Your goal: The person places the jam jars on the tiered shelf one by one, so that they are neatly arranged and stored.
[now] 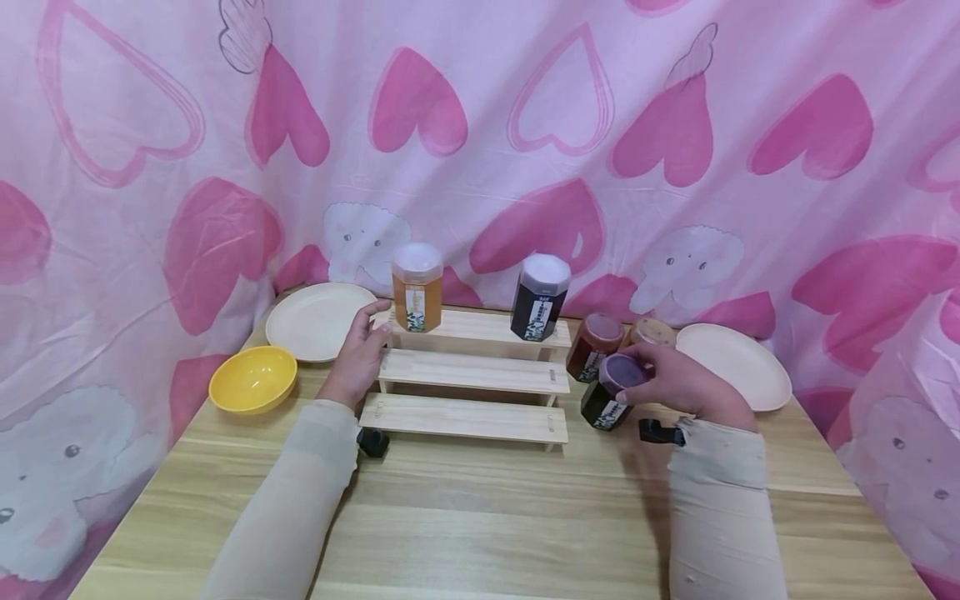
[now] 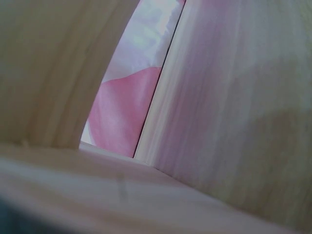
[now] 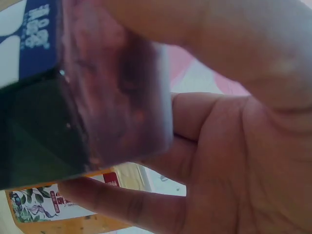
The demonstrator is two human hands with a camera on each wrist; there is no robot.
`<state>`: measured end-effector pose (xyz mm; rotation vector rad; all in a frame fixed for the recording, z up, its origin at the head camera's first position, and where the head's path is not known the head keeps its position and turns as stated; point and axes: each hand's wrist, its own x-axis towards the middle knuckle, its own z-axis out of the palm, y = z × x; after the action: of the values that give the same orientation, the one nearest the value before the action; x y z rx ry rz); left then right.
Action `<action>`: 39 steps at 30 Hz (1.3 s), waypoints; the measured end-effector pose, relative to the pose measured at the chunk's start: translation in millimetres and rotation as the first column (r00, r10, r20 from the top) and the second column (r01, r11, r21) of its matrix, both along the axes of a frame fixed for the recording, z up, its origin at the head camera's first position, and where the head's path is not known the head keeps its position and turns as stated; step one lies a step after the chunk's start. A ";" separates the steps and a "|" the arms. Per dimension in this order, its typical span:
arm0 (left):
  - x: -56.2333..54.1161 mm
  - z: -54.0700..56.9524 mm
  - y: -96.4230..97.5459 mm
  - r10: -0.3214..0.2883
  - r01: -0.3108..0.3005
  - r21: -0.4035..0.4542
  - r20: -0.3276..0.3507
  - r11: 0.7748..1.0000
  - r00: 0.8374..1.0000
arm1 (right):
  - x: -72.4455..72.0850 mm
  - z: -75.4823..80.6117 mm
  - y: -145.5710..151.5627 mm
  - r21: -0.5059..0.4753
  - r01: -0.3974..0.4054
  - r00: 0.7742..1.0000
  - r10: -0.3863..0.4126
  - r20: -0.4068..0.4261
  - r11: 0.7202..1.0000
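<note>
In the head view my right hand [image 1: 678, 383] pinches the purplish lid of a dark jar [image 1: 604, 416] between thumb and fingers. Whether its base touches the table cannot be seen. The right wrist view shows the same dark jar [image 3: 36, 129] close up. My left hand [image 1: 358, 354] is at the left end of a three-step wooden rack [image 1: 472, 373], with thumb and fingers around the top step's end. On that top step stand an amber jar [image 1: 417, 300], near the left hand, and a black jar [image 1: 539, 304] at the right, both white-lidded.
A reddish-brown jar [image 1: 592, 354] and a tan-lidded jar [image 1: 651, 331] stand close behind the held one. A pale plate [image 1: 738, 367] lies at the right, another plate [image 1: 315, 321] at the back left. A yellow bowl [image 1: 253, 381] sits left of the rack. A pink heart-print curtain [image 1: 420, 100] hangs behind.
</note>
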<state>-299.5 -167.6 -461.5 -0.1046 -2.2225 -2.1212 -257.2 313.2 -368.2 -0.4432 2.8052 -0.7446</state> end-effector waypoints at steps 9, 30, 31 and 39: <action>1.3 0.4 -0.5 -0.012 0.013 0.022 -0.020 1.000 1.000 | -4.0 -3.6 -1.8 0.010 -0.018 0.999 0.018 -0.039 1.000; -0.4 0.3 0.8 -0.010 0.010 0.020 -0.004 1.000 1.000 | 28.4 34.6 -12.1 -0.241 -0.030 0.977 -0.023 -0.214 0.970; -0.4 0.6 0.8 -0.008 0.008 0.019 -0.006 1.000 1.000 | 29.9 36.3 -14.3 -0.263 -0.039 0.973 -0.024 -0.231 0.964; 0.5 2.1 0.2 -0.018 0.018 0.027 -0.012 0.999 1.000 | 27.8 33.2 -42.6 -0.426 -0.044 0.968 -0.067 -0.242 0.903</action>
<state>-299.0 -167.5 -459.3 -0.1362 -2.1941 -2.1535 -229.4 270.5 -335.0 -0.6318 2.8595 -1.4149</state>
